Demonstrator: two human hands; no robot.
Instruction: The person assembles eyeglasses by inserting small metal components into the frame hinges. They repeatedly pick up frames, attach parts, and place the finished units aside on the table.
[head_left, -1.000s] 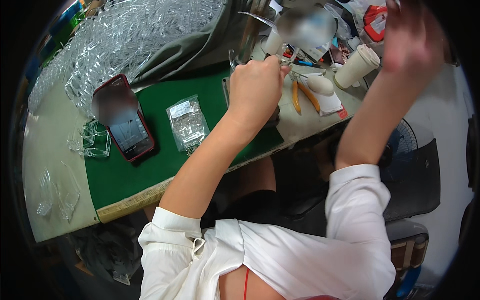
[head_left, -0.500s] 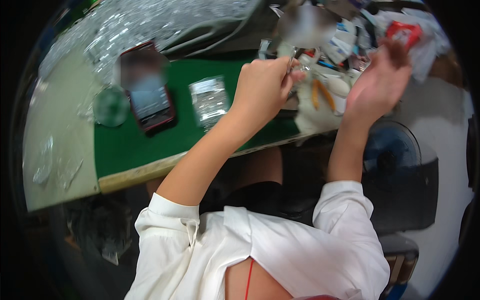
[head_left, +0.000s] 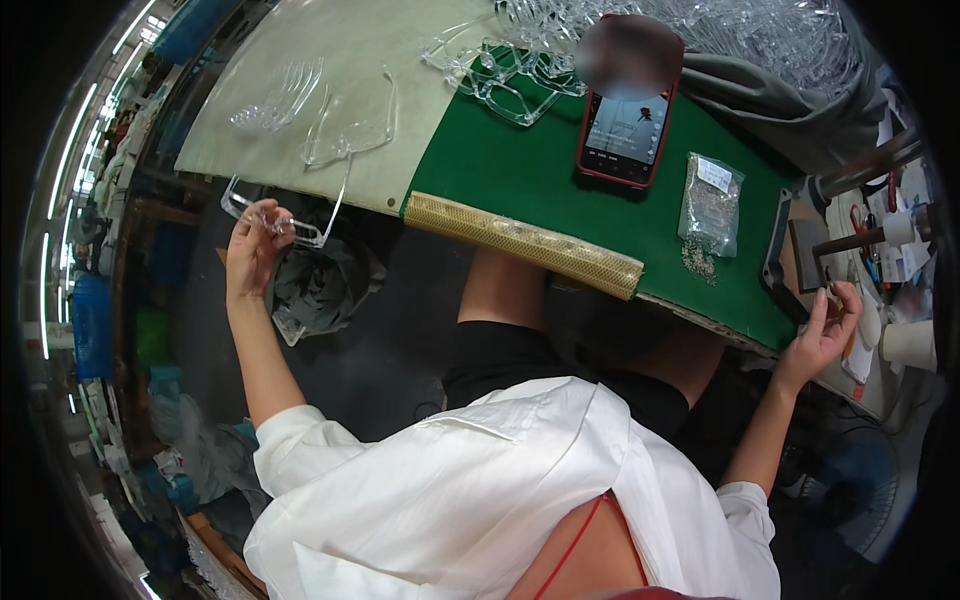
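My left hand (head_left: 258,235) is closed on a clear spectacle frame (head_left: 307,238), held just off the table's front edge at the left, one temple arm sticking up toward the tabletop. On the pale board above it lie another clear spectacle frame (head_left: 350,150) and a bunch of clear temple arms (head_left: 285,100). At the far right, my right hand (head_left: 822,338) is by the table edge, close to a black metal fixture (head_left: 785,255). Its fingers are loosely bent with a gap at the thumb, and I see nothing in them.
A phone (head_left: 622,140) rests on the green mat (head_left: 540,185). Right of it lies a clear bag of small metal parts (head_left: 710,205), some spilled (head_left: 700,262). Clear frames (head_left: 515,90) are heaped behind. Below stand a dark bag (head_left: 325,285) and a fan (head_left: 850,490).
The view has swung left. My left hand has gone from the cluttered right side of the table to its left edge, with the spectacle frame. My right hand has lowered beside the fixture.
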